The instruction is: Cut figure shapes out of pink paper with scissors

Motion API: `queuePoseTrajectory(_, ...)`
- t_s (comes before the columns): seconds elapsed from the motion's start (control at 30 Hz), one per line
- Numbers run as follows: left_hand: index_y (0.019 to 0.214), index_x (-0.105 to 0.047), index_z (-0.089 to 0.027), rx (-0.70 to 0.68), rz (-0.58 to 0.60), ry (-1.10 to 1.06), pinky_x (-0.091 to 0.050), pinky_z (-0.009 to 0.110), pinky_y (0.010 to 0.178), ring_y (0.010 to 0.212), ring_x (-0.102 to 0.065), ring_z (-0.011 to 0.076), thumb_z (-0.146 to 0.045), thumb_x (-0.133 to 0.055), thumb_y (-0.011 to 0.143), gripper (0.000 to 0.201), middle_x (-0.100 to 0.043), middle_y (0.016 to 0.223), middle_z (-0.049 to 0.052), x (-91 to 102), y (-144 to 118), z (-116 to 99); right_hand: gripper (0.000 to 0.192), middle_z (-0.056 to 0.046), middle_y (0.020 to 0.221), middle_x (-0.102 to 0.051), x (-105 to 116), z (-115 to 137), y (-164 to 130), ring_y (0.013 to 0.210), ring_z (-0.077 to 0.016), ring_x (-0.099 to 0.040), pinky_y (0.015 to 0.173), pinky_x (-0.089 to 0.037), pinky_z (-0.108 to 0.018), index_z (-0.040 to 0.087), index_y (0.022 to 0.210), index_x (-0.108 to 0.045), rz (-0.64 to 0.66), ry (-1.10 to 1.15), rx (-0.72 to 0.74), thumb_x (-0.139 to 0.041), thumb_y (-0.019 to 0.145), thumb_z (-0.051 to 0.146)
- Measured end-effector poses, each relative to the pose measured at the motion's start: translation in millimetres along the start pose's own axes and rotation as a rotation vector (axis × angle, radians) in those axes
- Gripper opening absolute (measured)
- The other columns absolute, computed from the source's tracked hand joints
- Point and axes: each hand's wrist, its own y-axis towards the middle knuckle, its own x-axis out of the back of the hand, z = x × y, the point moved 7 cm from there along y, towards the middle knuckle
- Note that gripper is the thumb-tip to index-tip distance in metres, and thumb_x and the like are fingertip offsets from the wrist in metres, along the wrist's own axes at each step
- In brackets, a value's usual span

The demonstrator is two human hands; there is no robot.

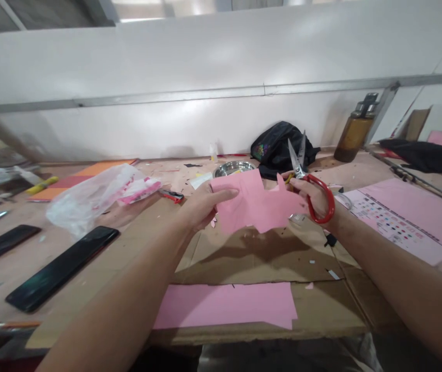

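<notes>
Head view of a cardboard-covered desk (89, 258) with both forearms reaching forward. The left hand (201, 206) holds a cut piece of pink paper (255, 204) above the desk, its grip clenched on the paper's left edge with the thumb lying on top. The right hand (314, 199) meets the same piece at its right edge and carries red-handled scissors (309, 178), fingers through the red loop; the blades point up and stand slightly apart, clear of the paper. The upper edge of the piece is notched, with a small tab rising near the scissors. Below the hands, near the front edge of the desk, a larger pink sheet (228, 305) lies flat on the cardboard, with small scraps scattered around it. To the left lie two black phones (61, 268), side by side but apart, and a crumpled clear plastic bag (92, 199) with pink contents. Behind the held paper sit a shallow metal bowl (234, 168) and a black bag (278, 147); a brown bottle (356, 132) stands upright against the white wall. To the right, a pink printed sheet (402, 219) with rows of small coloured marks lies flat on the desk.
</notes>
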Motion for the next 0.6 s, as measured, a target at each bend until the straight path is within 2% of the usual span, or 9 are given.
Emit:
queuePoseTrajectory(0.07,0.079,-0.076,-0.016,0.026,0.021,0.018,-0.048,0.027,0.055,0.060,-0.063,0.0167,-0.032,-0.087,0.065,0.024,-0.072,0.071,0.005,-0.9,0,2,0.032,-0.001,0.082,-0.064,2,1,2,0.075,-0.0172,-0.062,0.066,-0.050,-0.029,0.024,0.098,-0.062,-0.019,0.176,-0.028,-0.068,0.083,0.052)
queuePoseTrajectory(0.13,0.078,-0.075,-0.016,0.039,0.034,0.005,-0.048,0.027,0.054,0.060,-0.063,0.0167,-0.031,-0.088,0.062,0.026,-0.072,0.071,0.005,-3.4,0,2,0.036,0.000,0.079,-0.064,-2,0,1,0.071,-0.0155,-0.061,0.067,-0.051,-0.028,0.024,0.098,-0.061,0.024,0.293,-0.073,-0.072,0.079,0.053)
queuePoseTrajectory(0.3,0.072,-0.073,-0.016,0.048,0.019,-0.003,-0.044,0.024,0.048,0.053,-0.057,0.0133,-0.027,-0.089,0.060,0.023,-0.068,0.062,0.003,-8.7,-3,-1,0.039,0.001,0.078,-0.063,-12,-2,-3,0.069,-0.0150,-0.062,0.066,-0.050,-0.028,0.024,0.098,-0.063,0.108,0.336,-0.073,-0.071,0.081,0.058)
queuePoseTrajectory(0.4,0.073,-0.072,-0.016,0.063,0.019,-0.012,-0.043,0.024,0.046,0.051,-0.056,0.0128,-0.025,-0.089,0.061,0.023,-0.067,0.061,0.003,-8.3,-3,1,0.036,0.002,0.074,-0.061,-17,-1,-7,0.065,-0.0141,-0.058,0.064,-0.048,-0.028,0.024,0.097,-0.064,0.156,0.281,-0.065,-0.071,0.081,0.056)
queuePoseTrajectory(0.6,0.083,-0.073,-0.016,0.100,-0.010,-0.059,-0.050,0.025,0.052,0.056,-0.062,0.0143,-0.028,-0.091,0.060,0.031,-0.071,0.070,0.003,-0.1,2,11,0.020,0.005,0.071,-0.054,-30,14,-19,0.062,-0.0115,-0.047,0.058,-0.038,-0.026,0.022,0.089,-0.060,0.257,-0.078,-0.017,-0.072,0.082,0.037)
